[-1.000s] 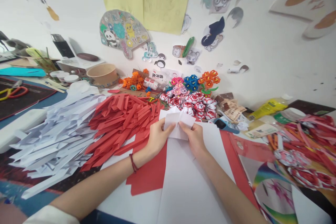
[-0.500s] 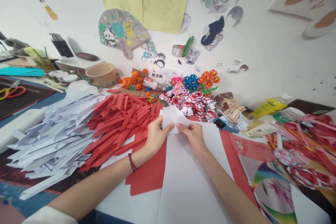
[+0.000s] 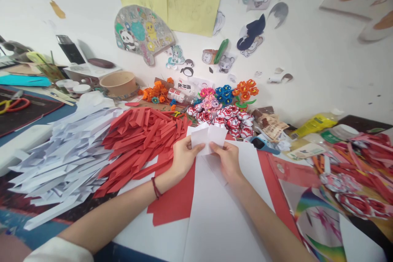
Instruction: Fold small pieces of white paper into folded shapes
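1. Two bare hands are close together, each pinching one folded white paper [image 3: 199, 135]. The left hand [image 3: 184, 157] has its side and the right hand [image 3: 227, 159] has the other.
2. Both thumbs press on the front of the paper, with a small gap between them. Two flaps stick up side by side.
3. The folded paper is over the middle of the table [image 3: 129, 254], more toward the back edge than the front one. I can't tell if it touches the big white sheet [image 3: 221, 221] below.
4. Some red paper [image 3: 175, 200] pokes out beside the big sheet, under the left hand.
5. A pile of red strips [image 3: 138, 143] is just left of the left hand. A pile of white strips [image 3: 67, 155] is next to it, toward the table's left edge.
6. Red and white flowers [image 3: 233, 123] sit behind the hands, near the back edge.
7. Scissors [image 3: 19, 104] lie toward the back left corner.
8. A yellow bottle [image 3: 316, 125] lies toward the back right corner.
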`<state>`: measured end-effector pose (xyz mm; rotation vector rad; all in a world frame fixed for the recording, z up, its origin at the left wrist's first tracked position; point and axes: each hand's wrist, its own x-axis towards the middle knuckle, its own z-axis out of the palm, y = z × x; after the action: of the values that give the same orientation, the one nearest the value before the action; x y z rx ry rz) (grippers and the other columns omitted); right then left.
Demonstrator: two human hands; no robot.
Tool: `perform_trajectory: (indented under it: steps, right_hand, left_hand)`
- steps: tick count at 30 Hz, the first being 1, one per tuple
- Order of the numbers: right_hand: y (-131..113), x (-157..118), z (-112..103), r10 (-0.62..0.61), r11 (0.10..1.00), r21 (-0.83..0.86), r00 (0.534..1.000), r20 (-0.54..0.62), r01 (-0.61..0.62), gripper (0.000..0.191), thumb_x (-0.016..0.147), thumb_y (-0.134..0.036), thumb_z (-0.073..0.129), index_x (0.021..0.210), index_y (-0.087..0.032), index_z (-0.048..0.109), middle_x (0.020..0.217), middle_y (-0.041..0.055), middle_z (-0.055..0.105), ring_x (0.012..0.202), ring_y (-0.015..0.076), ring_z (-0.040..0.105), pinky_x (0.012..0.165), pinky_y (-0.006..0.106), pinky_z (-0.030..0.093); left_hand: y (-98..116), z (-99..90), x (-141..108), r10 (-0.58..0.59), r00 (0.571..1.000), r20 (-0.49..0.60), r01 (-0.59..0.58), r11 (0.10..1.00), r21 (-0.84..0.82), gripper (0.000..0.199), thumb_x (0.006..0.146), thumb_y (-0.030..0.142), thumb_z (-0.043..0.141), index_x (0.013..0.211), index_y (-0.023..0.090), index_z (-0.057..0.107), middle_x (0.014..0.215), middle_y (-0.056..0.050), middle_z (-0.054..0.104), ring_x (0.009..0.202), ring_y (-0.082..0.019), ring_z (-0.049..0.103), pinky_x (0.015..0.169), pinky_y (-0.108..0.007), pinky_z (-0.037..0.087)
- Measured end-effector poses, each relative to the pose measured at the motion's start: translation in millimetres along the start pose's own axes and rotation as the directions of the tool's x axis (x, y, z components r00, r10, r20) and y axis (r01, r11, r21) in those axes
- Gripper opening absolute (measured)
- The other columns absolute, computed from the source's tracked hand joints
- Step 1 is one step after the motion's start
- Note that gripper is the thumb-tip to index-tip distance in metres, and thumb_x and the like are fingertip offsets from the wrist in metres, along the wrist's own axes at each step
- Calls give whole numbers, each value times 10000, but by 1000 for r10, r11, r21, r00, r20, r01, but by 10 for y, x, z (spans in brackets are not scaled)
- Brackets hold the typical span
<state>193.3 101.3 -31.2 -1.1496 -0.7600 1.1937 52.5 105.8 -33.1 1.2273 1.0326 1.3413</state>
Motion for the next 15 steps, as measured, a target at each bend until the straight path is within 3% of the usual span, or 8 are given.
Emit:
perform_trajectory:
  steps: [9,15]
  right_hand:
    - [26,9,10,-16,999,37,1000,-23,17,286,548,-300,855,761,-138,754,737,50,733,632,183,638,649,325,511]
    - [26,6,10,-24,1000,19,999,-25,25,300,555,-320,850,773,-137,755,756,55,734,649,191,642,657,329,515]
  left_hand:
    - [16,16,-13,25,1000,-2,-25,999,-30,316,743,311,706,994,118,690,963,-89,725,831,-221,662,710,-288,510]
    - [8,7,-26,14,999,-37,-12,999,45,318,739,336,714,970,118,691,933,-77,723,801,-206,652,666,-264,491]
